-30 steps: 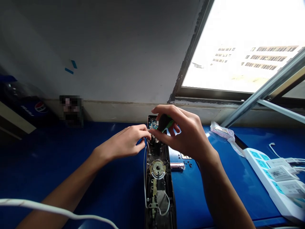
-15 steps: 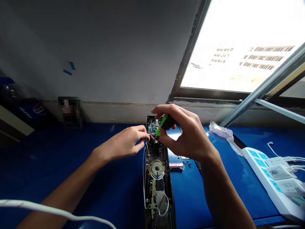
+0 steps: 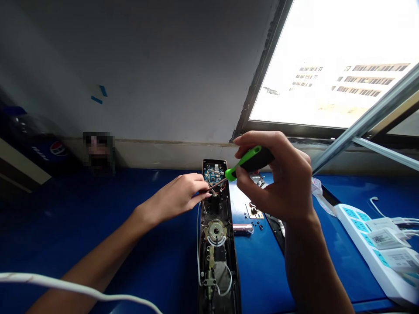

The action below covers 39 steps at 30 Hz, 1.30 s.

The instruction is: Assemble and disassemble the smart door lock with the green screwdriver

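My right hand (image 3: 278, 174) grips a screwdriver (image 3: 250, 162) with a green and black handle. Its thin shaft slants down to the left, toward the fingertips of my left hand (image 3: 188, 192). Those fingers are pinched together by the wires below the blue circuit board (image 3: 214, 175); what lies between them is too small to make out. Both hands work over a long, narrow black housing (image 3: 233, 261), opened up, that looks like a door lock body. Inside it are a round metal part (image 3: 216, 231), a brass-coloured mechanism (image 3: 210, 257) and a white wire (image 3: 225, 294).
Right of the housing lie a shiny cylinder (image 3: 243, 229), several small dark screws (image 3: 258, 226) and a metal plate (image 3: 254, 211). A white power strip (image 3: 363, 244) with chargers stands farther right. A white cable (image 3: 81, 290) crosses the lower left. A Pepsi bottle (image 3: 49, 146) is far left.
My right hand has moved right and drawn the screwdriver back, so its shaft and the circuit board show more. My left hand has shifted slightly right, still pinched at the wires.
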{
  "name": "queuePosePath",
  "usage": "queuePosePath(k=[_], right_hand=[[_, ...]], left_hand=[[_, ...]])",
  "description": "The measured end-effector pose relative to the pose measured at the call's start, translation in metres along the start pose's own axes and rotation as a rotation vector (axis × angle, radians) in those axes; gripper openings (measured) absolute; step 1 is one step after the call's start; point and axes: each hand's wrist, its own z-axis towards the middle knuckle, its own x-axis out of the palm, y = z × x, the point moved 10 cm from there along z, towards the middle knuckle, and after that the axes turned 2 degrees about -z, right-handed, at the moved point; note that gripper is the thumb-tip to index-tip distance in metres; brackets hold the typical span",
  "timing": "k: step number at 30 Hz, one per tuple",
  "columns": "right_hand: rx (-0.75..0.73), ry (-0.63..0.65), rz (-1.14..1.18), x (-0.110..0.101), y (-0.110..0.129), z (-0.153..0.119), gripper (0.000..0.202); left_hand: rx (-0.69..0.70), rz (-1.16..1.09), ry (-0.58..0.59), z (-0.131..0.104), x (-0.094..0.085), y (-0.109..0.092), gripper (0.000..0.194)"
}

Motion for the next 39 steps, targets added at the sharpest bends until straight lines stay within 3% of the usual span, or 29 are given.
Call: queuePosePath(k=[6,12,18,26,32,39], right_hand=[[0.037,0.021,-0.123,-0.025,-0.007,0.001,0.043],[0.12,0.338,-0.256,-0.029,-0.037,-0.009,0.046],[0.304,0.562,-0.302,-0.031,-0.071,-0.027,0.051],[0.441,0.558,-0.329,-0.052,-0.095,-0.038,0.044],[0.435,0.527,-0.288,-0.063,-0.097,-0.038,0.042],[0.409,0.511,-0.269,-0.066,-0.096,-0.039,0.043]], left_hand=[[-0.023,-0.036,-0.054,-0.003,-0.009,-0.01,0.012],[0.041,-0.1,0.047,0.005,0.006,-0.047,0.012],[0.088,-0.042,0.203,0.049,0.033,-0.075,0.016],[0.093,0.17,0.385,0.113,0.096,-0.08,0.016],[0.063,0.273,0.481,0.123,0.133,-0.072,0.02],[0.048,0.284,0.538,0.122,0.15,-0.066,0.021]])
